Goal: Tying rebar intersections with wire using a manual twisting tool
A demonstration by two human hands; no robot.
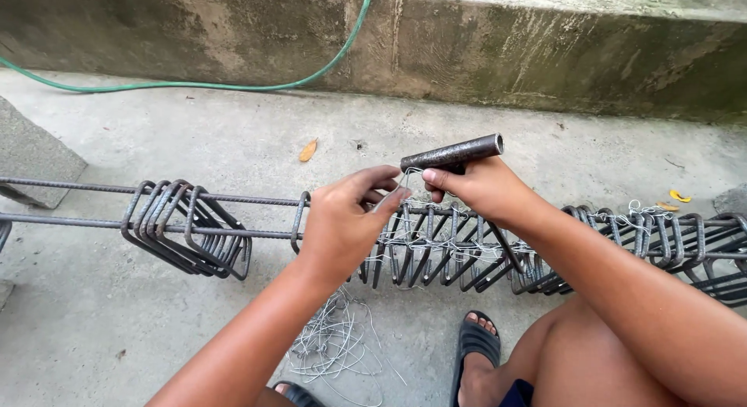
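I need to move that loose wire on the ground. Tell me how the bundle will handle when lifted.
The wire bundle looks thin and tangled, so it would probably flop and sag. Its strands likely cling together and lift as one clump. It seems light, though loose ends may snag on the rebar stirrups above.

The left hand (342, 224) covers the rebar (93, 187) and stirrups behind it, and the right hand (482, 191) hides the dark metal tube's (454, 153) near end. The rebar cage runs off both side edges; the wire bundle (334, 341) is partly behind the forearm.
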